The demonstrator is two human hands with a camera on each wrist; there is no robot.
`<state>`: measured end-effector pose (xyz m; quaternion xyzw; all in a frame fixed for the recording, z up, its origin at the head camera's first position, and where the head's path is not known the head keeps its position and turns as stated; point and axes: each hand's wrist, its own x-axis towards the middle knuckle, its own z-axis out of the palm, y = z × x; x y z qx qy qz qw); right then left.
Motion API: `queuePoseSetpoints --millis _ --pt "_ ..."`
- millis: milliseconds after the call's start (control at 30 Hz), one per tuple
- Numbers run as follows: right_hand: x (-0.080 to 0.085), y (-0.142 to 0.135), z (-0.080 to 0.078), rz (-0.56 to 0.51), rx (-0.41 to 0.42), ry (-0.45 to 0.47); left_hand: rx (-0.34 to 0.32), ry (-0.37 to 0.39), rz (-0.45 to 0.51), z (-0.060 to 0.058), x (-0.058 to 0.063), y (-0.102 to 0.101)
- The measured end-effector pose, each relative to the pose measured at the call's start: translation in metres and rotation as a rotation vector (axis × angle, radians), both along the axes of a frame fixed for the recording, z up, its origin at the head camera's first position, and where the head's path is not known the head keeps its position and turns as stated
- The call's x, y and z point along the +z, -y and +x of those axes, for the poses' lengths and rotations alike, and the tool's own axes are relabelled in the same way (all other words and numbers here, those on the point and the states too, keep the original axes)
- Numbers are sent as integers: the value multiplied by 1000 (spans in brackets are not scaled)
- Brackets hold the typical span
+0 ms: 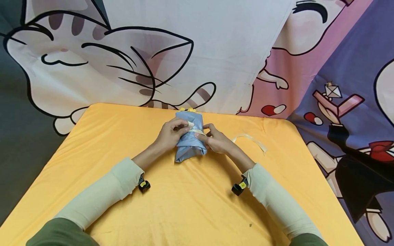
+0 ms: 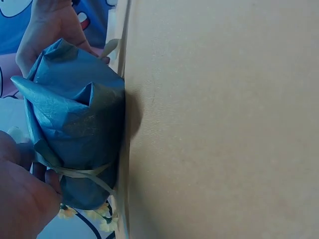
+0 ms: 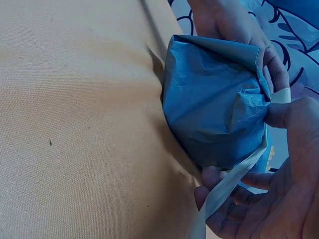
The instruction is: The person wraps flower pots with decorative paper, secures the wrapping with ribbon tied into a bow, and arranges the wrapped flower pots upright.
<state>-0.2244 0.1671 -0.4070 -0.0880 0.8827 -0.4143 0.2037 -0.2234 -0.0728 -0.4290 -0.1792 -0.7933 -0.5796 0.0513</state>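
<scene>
A small bouquet wrapped in blue paper (image 1: pixel 192 147) lies on the yellow cloth, its folded end toward me. Yellow flowers (image 1: pixel 188 109) peek out at the far end. Around the paper's middle runs a cream ribbon (image 3: pixel 232 184). At the bouquet's left side my left hand (image 1: pixel 173 133) pinches a short piece of that ribbon between thumb and fingers. From the right, my right hand (image 1: pixel 216 139) holds the bouquet, thumb on the top of the paper near the ribbon. Its fingers curl by the side, where the ribbon passes over them in the right wrist view.
The ribbon's loose tail (image 1: pixel 252 139) trails over the cloth to the right. A yellow cloth (image 1: pixel 172 205) covers the table. Behind it hangs a backdrop (image 1: pixel 227 61) with cartoon drawings, close to the table's far edge.
</scene>
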Motion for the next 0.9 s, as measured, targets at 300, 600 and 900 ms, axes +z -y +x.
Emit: queuePoseSetpoints --millis 300,600,900 --pt "3 -2 1 43 24 -24 17 -7 -41 0 -4 -3" --pt "3 -33 -4 -41 93 -58 33 -6 -94 2 -1 -6" --pt "10 -62 -5 -261 155 -20 33 -15 -95 3 -2 -5"
